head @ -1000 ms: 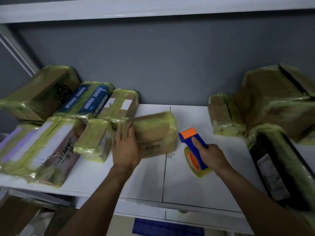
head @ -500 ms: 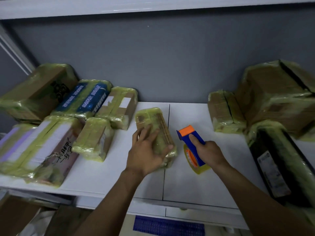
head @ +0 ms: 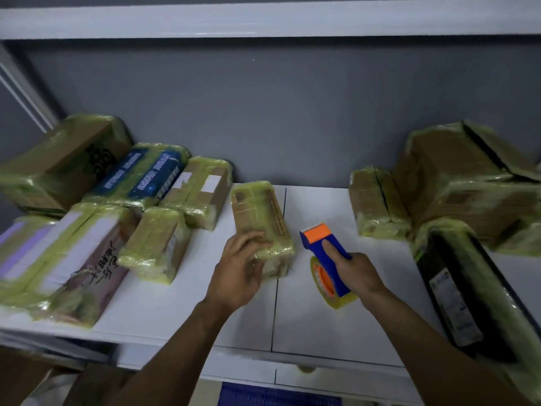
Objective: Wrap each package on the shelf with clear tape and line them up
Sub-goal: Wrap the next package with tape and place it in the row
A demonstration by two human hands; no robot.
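A small tape-wrapped brown package (head: pixel 260 218) lies flat near the middle of the white shelf (head: pixel 316 326), long side pointing away from me. My left hand (head: pixel 238 271) rests on its near end, fingers curled over the corner. My right hand (head: pixel 355 273) grips a blue and orange tape dispenser (head: pixel 325 247) with a yellowish clear tape roll (head: pixel 328 285), just right of the package and apart from it. Several wrapped packages sit in rows at the left, among them a blue-printed one (head: pixel 143 174) and a small brown one (head: pixel 155 244).
More wrapped boxes pile up at the right: a small brown one (head: pixel 377 203), a large carton (head: pixel 468 183) and a long black package (head: pixel 468 285). A grey wall stands behind the shelf and an upper shelf board (head: pixel 263 22) overhead.
My left hand turned the small package from upright to lying flat, then slid back to its near end. The right hand with the dispenser stayed about where it was.
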